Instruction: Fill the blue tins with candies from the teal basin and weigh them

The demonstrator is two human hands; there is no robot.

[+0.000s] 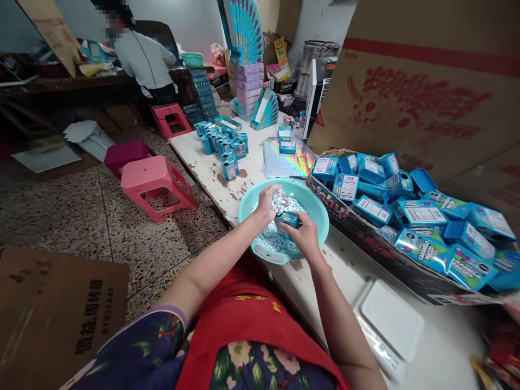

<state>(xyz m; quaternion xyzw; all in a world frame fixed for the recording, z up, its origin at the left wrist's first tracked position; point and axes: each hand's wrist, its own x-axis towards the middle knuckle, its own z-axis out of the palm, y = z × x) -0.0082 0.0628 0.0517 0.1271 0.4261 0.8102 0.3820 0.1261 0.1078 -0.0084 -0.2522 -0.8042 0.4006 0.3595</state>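
Observation:
Over a turquoise basin of small white candies, both my hands are close together. My left hand is cupped round a heap of white candies, just above the opening of a small blue box. Fingers and thumb of my right hand grip that box from the right, holding it within the basin's rim. Part of the box is hidden by my right fingers.
Blue boxes fill a carton at the right. A white scale lies nearer me. More small boxes stand on the table's far left. Pink stool at left; a person sits behind.

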